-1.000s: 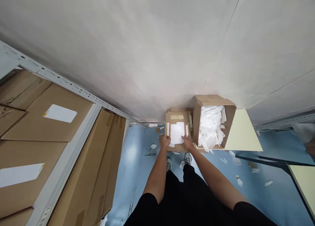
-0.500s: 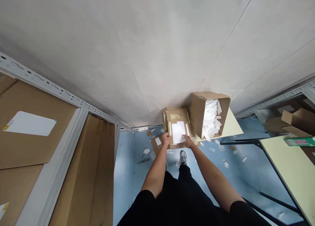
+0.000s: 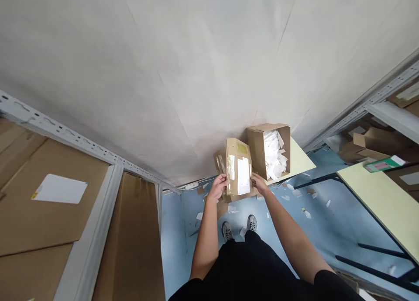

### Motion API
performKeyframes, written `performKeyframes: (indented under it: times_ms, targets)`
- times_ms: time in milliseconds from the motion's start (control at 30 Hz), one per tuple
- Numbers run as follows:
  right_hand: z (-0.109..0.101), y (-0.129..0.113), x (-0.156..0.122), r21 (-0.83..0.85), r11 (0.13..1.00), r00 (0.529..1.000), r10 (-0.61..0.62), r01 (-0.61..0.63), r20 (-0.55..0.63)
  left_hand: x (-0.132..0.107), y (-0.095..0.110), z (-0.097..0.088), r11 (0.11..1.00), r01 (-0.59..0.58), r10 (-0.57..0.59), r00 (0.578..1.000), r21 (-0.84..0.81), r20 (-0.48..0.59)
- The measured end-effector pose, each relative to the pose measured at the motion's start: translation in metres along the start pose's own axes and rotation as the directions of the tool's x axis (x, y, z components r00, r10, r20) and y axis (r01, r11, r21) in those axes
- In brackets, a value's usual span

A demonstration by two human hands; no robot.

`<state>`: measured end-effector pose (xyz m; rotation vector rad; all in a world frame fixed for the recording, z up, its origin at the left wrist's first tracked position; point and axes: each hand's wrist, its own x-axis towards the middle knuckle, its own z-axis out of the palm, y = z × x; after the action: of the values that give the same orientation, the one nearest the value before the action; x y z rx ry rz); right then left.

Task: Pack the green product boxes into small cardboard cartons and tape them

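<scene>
Between my hands is a flattened cardboard box (image 3: 233,185) with white labels and clear tape on its face, tilted up from the pile. My left hand (image 3: 218,186) grips its left edge, and my right hand (image 3: 259,183) has hold of its right edge. More flattened cardboard (image 3: 218,157) with tape lies behind and beneath it against the wall. Just right of the held piece, an open cardboard box (image 3: 256,150) stands on its side, full of torn white paper (image 3: 274,157).
Shelving with large cartons (image 3: 62,222) rises on the left. A pale table (image 3: 376,196) with black legs stands at right, a green box (image 3: 382,164) on it. Paper scraps (image 3: 307,213) litter the blue floor (image 3: 176,240). A cable runs along the wall's base.
The labelled flattened box has been lifted off the pile and tilted up, with both hands at its sides. The view has shifted a little to the right.
</scene>
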<state>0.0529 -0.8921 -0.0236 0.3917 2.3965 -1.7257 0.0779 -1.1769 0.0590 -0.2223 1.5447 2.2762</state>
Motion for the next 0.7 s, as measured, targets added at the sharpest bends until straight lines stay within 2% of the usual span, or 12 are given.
performKeyframes:
  times_ms: [100, 233, 333, 433, 567, 700]
  targets:
    - [-0.04, -0.023, -0.013, 0.241, 0.97, 0.999, 0.043, -0.041, -0.002, 0.0, 0.02, 0.001, 0.998, -0.051, 0.051, 0.999, 0.031, 0.0]
    - [-0.095, -0.058, -0.032, 0.337, 0.941, 0.999, 0.008, -0.024, 0.05, -0.001, 0.047, 0.011, 0.984, -0.105, 0.096, 0.993, 0.145, 0.064]
    - [-0.118, -0.083, -0.044, 0.379, 0.924, 0.994, 0.005, -0.047, 0.11, -0.012, 0.066, 0.023, 0.961, -0.149, 0.131, 0.987, 0.234, 0.089]
    - [-0.129, -0.102, -0.049, 0.421, 0.907, 0.993, -0.042, -0.008, 0.109, -0.029, 0.082, 0.037, 0.935, -0.195, 0.186, 0.981, 0.297, 0.06]
    - [-0.15, -0.117, -0.052, 0.505, 0.861, 0.988, -0.123, 0.061, 0.09, -0.046, 0.089, 0.068, 0.884, -0.281, 0.302, 0.953, 0.373, 0.002]
    - [-0.193, -0.118, -0.063, 0.538, 0.833, 0.982, -0.183, 0.129, 0.049, -0.042, 0.074, 0.111, 0.876, -0.306, 0.332, 0.943, 0.373, -0.004]
